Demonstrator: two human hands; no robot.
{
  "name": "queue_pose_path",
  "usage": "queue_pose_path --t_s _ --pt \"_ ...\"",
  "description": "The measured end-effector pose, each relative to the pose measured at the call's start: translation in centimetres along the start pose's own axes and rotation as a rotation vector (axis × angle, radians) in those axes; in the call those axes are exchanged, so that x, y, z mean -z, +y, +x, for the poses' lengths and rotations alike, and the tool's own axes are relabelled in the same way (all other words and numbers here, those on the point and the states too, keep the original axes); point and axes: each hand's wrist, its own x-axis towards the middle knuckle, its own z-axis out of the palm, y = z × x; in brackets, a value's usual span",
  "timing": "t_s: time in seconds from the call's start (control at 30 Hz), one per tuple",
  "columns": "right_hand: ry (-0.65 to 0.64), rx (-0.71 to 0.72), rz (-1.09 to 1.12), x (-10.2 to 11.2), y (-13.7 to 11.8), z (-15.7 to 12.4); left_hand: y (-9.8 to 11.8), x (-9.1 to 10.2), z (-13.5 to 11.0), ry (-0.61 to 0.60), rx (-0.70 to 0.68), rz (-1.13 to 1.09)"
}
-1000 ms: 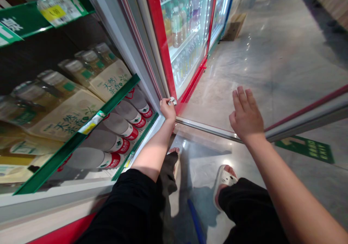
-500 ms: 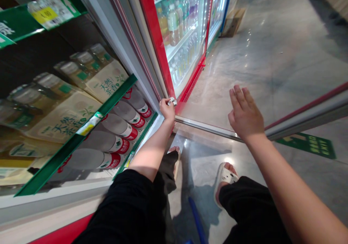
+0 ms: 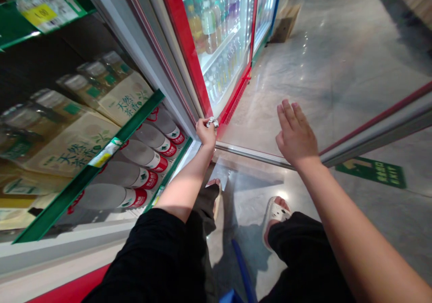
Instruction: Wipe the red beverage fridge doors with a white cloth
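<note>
My left hand (image 3: 206, 133) is closed on a small crumpled white wad (image 3: 212, 122) with dark marks, perhaps paper or cloth. It is at the hinge-side lower corner of an open fridge door, close to the cabinet frame (image 3: 168, 69). Flat against or just over the door's clear glass (image 3: 256, 127), my right hand (image 3: 297, 134) has its fingers stretched out and holds nothing. Left of my left arm, large clear bottles with red-and-white labels (image 3: 145, 154) lie on the bottom shelf. Above them stand packs of tea drinks (image 3: 97, 145) behind a green shelf strip (image 3: 101, 157).
A second red-framed fridge (image 3: 216, 37) with bottles stands beyond the door. A cardboard box (image 3: 286, 23) is on the floor farther back. The door's lower rail (image 3: 249, 153) crosses in front of my sandalled feet. Near them is a blue object (image 3: 243, 267); a green exit sign (image 3: 374, 171) marks the floor.
The view has shifted slightly, so most things sit a little farther left in the picture. Both hands keep about the same place on the door and the same pose.
</note>
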Motion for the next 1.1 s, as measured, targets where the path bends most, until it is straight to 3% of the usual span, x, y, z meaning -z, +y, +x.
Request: queue_pose_path --t_s 0.13,0.27,0.47,0.63,0.8,1.1 --pt "0.010 0.020 -0.015 0.1 0.5 0.0 -0.2 -1.6 -2.3 -0.034 0.061 0.003" --pt "0.003 0.064 -0.007 0.4 1.3 0.0 1.3 -2.7 -3.1 -0.071 0.025 -0.020" --pt "-0.014 0.078 0.048 0.8 1.7 -0.2 1.7 -2.4 -2.3 -0.056 0.031 -0.036" --pt "-0.053 0.022 0.032 2.1 2.0 -1.5 0.7 -2.9 -3.6 -0.049 0.080 -0.045" --pt "-0.106 -0.045 0.040 2.7 2.4 -2.5 1.4 -3.3 -4.6 -0.107 0.039 -0.058" --pt "-0.118 -0.023 0.046 2.7 2.7 -2.5 1.8 -2.9 -5.0 -0.124 0.025 -0.055"
